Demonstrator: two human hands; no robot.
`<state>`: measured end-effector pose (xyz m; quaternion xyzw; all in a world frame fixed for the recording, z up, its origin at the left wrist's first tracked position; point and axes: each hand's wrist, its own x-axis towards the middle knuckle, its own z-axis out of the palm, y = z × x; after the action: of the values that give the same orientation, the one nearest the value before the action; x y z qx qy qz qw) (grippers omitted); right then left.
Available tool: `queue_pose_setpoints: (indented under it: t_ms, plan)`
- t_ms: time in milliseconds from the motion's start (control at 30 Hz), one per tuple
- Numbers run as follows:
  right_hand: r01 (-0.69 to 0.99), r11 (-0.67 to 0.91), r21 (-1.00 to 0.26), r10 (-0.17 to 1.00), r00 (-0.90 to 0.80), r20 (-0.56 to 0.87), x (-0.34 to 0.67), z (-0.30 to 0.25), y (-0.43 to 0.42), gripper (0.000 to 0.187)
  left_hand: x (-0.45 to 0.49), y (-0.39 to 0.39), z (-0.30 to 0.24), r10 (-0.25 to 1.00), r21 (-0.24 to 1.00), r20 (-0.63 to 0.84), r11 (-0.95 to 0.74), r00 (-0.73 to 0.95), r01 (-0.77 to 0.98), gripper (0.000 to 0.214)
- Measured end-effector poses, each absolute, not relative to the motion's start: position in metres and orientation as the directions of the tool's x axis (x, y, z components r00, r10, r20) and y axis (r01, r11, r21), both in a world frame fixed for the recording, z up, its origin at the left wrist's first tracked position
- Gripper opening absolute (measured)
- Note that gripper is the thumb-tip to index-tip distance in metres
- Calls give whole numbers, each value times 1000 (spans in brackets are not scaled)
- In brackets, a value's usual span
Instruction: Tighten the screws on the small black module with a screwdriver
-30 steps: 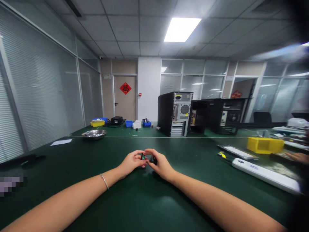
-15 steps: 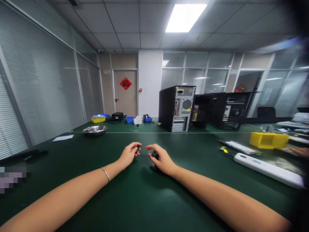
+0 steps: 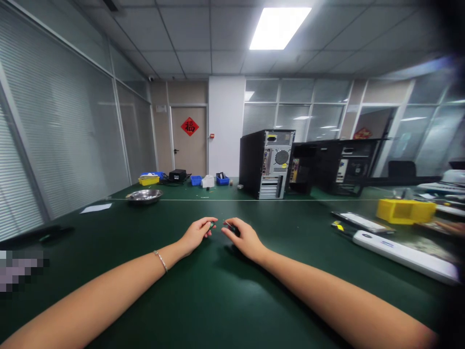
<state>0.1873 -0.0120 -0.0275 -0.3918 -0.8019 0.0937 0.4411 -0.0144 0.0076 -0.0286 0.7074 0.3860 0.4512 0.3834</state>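
Over the green tabletop [image 3: 232, 291], my two hands face each other with a small gap between them. My left hand [image 3: 196, 234] is closed, pinching a small dark and green piece [image 3: 212, 225] between thumb and fingers; its exact kind is too small to make out. Curled round a small dark object [image 3: 236, 230] is my right hand [image 3: 247, 239]. A thin light tip seems to stick out from that object toward the left hand. Most of it is hidden by the fingers and palm.
Computer towers [image 3: 269, 165] stand at the back right. A metal bowl [image 3: 145, 196] and a paper sheet [image 3: 96, 208] lie at left, with small blue bins [image 3: 222, 180] behind. On the right are a yellow bin [image 3: 406, 211], a white power strip [image 3: 403, 254] and part of another person's hand [image 3: 450, 228].
Both hands stay close together. The left fingers have shifted slightly right, and the piece in them shows more green. The dark object in my right hand has turned a little.
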Motion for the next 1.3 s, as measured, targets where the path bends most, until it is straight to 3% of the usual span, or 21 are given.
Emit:
queue_pose_setpoints:
  t_ms: [100,433,933,1300]
  plan:
    - [550,681,-484,709,-329,623,187,-27,-11,23,-15,5,-27,874,851,381,-458,301,255,33]
    - [619,681,-391,693,-372,618,185,-26,-18,18,-11,3,-26,862,884,392,-450,322,127,26]
    - [675,649,-352,716,-384,583,188,-24,-21,18,-12,1,-26,872,902,332,-405,360,148,28]
    - [664,652,-365,717,-386,580,189,-22,-21,15,-16,4,-27,877,962,233,-271,421,30,35]
